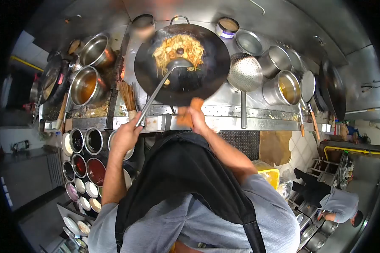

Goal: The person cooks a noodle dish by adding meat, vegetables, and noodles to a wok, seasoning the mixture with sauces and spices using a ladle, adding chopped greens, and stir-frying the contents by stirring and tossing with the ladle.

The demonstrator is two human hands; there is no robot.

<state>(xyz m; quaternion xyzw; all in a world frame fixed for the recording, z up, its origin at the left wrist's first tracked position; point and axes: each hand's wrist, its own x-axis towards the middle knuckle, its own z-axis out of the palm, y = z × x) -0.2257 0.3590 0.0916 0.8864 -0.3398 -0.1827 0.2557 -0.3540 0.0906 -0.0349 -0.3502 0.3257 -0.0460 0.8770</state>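
Observation:
My left hand (126, 137) is closed around the long handle of a metal ladle (157, 89). The ladle's bowl rests in a large black wok (214, 57), at the near edge of a heap of stir-fried noodles (171, 47) with mixed pieces in it. A small dark round thing sits on the noodles. At the wok's near side, my right hand (198, 120) grips a folded orange-brown cloth (185, 116), slightly blurred. Whether the wok's handle is inside the cloth is hidden.
A bamboo brush (127, 95) stands left of the wok. To the right lie a perforated strainer (245, 72) and a pot of yellow liquid (288, 88). More pots (87, 86) stand left. Sauce containers (96, 170) line the lower left. Another person (337, 204) bends at the lower right.

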